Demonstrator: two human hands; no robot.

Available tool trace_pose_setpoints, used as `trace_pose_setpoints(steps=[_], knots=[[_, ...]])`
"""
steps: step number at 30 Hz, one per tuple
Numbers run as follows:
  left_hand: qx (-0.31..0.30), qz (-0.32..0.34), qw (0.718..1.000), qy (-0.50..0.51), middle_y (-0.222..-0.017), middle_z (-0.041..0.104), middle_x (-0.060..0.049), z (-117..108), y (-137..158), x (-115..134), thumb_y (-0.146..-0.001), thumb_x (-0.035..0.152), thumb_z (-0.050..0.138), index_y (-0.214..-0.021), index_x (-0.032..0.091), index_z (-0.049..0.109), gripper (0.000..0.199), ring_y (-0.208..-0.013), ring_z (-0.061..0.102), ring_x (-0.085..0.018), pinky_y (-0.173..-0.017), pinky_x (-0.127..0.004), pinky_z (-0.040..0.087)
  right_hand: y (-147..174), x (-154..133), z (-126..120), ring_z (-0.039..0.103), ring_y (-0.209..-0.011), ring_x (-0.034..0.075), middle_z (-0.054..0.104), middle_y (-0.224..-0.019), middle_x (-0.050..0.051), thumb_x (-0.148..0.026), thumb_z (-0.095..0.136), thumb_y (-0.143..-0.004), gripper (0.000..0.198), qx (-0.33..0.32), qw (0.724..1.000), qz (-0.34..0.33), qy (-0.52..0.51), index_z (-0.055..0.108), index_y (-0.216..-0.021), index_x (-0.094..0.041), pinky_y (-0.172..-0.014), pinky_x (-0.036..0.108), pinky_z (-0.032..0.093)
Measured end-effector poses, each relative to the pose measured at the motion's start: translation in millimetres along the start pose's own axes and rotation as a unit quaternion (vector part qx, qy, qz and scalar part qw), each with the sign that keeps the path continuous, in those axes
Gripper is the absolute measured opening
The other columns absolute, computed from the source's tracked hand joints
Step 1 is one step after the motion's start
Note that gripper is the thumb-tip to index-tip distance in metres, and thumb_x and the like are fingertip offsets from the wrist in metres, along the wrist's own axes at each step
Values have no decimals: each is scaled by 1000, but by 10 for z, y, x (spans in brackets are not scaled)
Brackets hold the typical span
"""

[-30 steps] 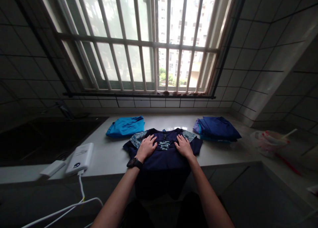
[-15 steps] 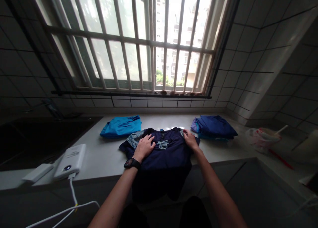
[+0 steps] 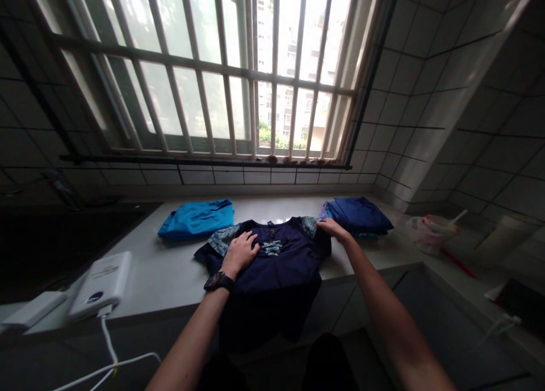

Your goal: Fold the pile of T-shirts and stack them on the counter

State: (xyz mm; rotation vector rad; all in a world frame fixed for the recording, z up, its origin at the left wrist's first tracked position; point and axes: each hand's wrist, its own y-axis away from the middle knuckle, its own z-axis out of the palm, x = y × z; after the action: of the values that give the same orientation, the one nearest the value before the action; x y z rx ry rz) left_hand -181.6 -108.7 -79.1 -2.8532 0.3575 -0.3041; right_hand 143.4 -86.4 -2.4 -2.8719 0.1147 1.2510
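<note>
I have the navy top (image 3: 276, 272) spread but unfolded on the counter (image 3: 157, 272), its lower part hanging off, the left hand (image 3: 239, 253) lying flat on it, the right hand (image 3: 334, 229) curled at a sleeve (image 3: 324, 246), whether pinching I can't tell.

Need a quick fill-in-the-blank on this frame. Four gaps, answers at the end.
1. The black watch is on the person's ____ wrist.
2. The hand nearer the folded navy cloth is the ____ one.
3. The folded cloth left of the dark shirt is bright ____.
4. The cable plugged into the power bank is mostly ____.

Missing words: left; right; blue; white.
</note>
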Motion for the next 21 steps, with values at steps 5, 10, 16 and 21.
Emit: trace_pose_setpoints(steps=[5, 10, 16, 21], knots=[[5, 0, 1000, 3, -150, 56, -14, -5, 5, 0, -97, 33, 45, -139, 16, 63, 49, -143, 49, -30, -117, -46, 40, 278, -438, 239, 68, -80, 14, 71, -86, 5, -27, 48, -97, 22, -59, 991, -60, -109, 67, -96, -16, -69, 22, 55], [11, 6, 1000, 14, -150, 57, -13, 9, 12, -7, -96, 30, 45, -138, 18, 64, 47, -142, 50, -30, -116, -45, 41, 695, -452, 300, 64, -120, 21, 69, -130, 8, -39, 42, -104, 35, -177, 946, -216, -162, 67, -122, -23, -95, 32, 54], [9, 0, 1000, 23, -150, 57, -12, 7, 13, -8, -97, 31, 45, -137, 19, 64, 47, -141, 50, -29, -116, -44, 40, 1001, 35, 589, 68, -106, 25, 72, -115, 12, -36, 56, -95, 31, -24, 988, -126, 85, 71, -116, -18, -96, 34, 51], [-6, 1, 1000, 22, -152, 55, -12, -14, 19, 11, -98, 32, 44, -140, 18, 62, 48, -144, 47, -28, -119, -44, 37, 1199, 274, 829, 66, -113, 26, 71, -120, 12, -38, 60, -94, 40, -1, 975, -149, 165, 64, -129, -19, -96, 32, 49]])
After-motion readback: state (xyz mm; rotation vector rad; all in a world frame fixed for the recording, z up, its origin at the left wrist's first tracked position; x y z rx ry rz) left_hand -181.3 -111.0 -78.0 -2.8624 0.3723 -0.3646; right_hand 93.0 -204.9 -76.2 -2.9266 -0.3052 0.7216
